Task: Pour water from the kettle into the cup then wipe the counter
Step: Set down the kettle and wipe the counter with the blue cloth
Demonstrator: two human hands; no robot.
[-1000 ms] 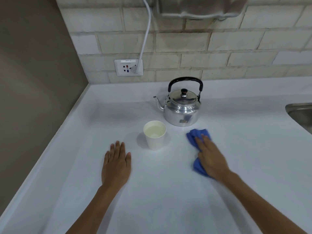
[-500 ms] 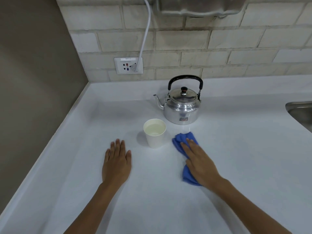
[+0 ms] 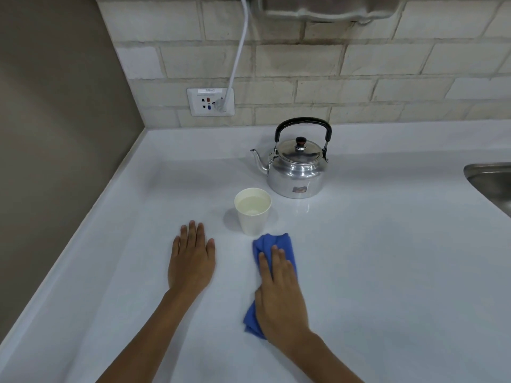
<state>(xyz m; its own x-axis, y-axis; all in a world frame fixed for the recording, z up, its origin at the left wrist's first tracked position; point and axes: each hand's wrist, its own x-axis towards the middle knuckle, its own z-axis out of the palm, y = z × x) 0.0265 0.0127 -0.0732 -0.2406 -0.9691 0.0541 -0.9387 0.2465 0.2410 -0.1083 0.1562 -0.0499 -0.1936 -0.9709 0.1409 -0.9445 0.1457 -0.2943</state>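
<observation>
A shiny metal kettle [image 3: 297, 172] with a black handle stands upright on the white counter [image 3: 387, 258], spout to the left. In front of it, slightly left, a white paper cup [image 3: 253, 214] holds water. My right hand [image 3: 280, 297] presses flat on a crumpled blue cloth [image 3: 272, 244] just in front of the cup; the cloth's far end nearly touches the cup's base. My left hand [image 3: 192, 258] lies flat and empty on the counter, left of the cup, fingers together.
A steel sink [image 3: 492, 183] cuts into the counter at the right edge. A brick wall runs behind, with a socket [image 3: 210, 102] and a white cable [image 3: 239, 51] plugged in. A brown wall borders the counter on the left.
My right hand has slid the blue cloth leftward and nearer to me, from beside the kettle to just in front of the cup. The left hand, cup and kettle have stayed put.
</observation>
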